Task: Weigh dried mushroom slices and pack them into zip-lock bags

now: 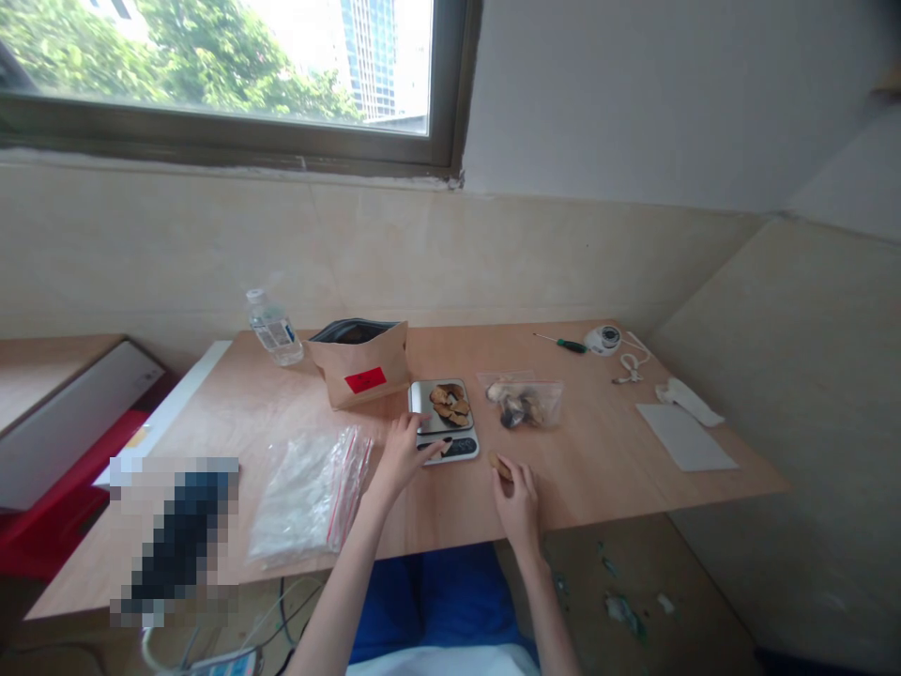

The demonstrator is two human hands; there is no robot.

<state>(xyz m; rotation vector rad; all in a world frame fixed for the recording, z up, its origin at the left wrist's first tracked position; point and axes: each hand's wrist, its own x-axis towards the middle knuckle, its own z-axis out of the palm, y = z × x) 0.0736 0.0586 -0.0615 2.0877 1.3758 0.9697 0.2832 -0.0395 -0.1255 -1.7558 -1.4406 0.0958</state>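
Observation:
A kitchen scale (415, 399) stands in the middle of the table, with several brown dried mushroom slices (451, 406) on its metal plate. My left hand (403, 451) is at the scale's left side. Its fingers are apart, the thumb stretched over the dark display panel (463, 448). Close to the scale's front right corner, my right hand (517, 498) pinches a brown dried mushroom piece (500, 467). Behind my left hand stands a brown paper pouch (358, 361) with a red label, its top open. Right of the scale lies a clear zip bag (549, 402) of dark and pale dried pieces.
Flat clear zip bags (302, 493) lie left of my left forearm. A plastic bottle (276, 329) leans at the back left. A screwdriver (570, 345), a white camera (603, 339) with its cable and a white sheet (686, 437) are on the right. A pixelated dark object (187, 535) lies front left.

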